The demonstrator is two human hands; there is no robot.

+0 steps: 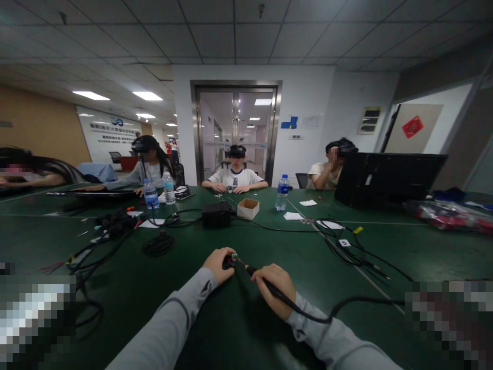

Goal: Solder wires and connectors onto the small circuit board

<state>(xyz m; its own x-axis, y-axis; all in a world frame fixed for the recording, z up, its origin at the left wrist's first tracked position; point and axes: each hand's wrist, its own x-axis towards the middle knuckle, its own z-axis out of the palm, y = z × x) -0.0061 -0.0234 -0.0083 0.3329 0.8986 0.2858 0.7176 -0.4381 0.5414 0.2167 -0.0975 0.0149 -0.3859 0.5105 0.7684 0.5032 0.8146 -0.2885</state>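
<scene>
My left hand is closed on a small dark part with a green connector, held just above the green table. My right hand is wrapped round a black pen-like tool whose thin tip points at the part. The tool's black cable trails off to the right across the table. Both forearms wear grey sleeves.
A black box and a small cardboard box stand ahead, with water bottles and tangled cables around. A black laptop sits at the right. Several other people sit at the far side.
</scene>
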